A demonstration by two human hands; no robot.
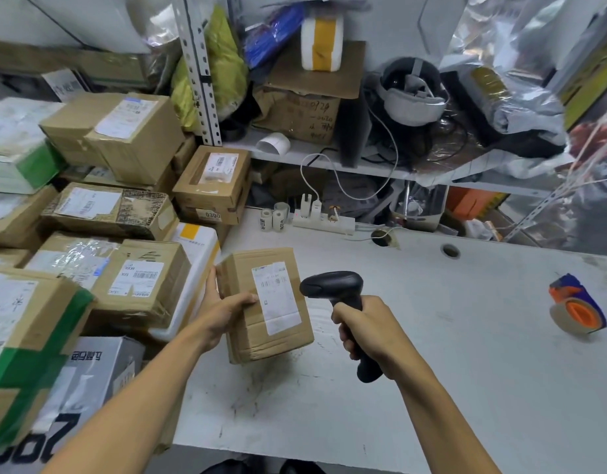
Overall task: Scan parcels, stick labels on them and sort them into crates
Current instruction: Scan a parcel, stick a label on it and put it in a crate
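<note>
Parcel point(266, 304): small brown cardboard box, taped seams, held tilted above the white table point(449, 336), top face up toward camera. White shipping label point(277, 297) on that face, barcode print blurred. Scanner point(339, 302): black handheld gun type, head just right of the parcel, pointing at the label, not touching. More labelled boxes point(117, 241) stacked left of the table.

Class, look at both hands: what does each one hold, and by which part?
The left hand holds a cardboard parcel by its left edge, thumb on the labelled face. The right hand grips a black barcode scanner by its handle.
</note>
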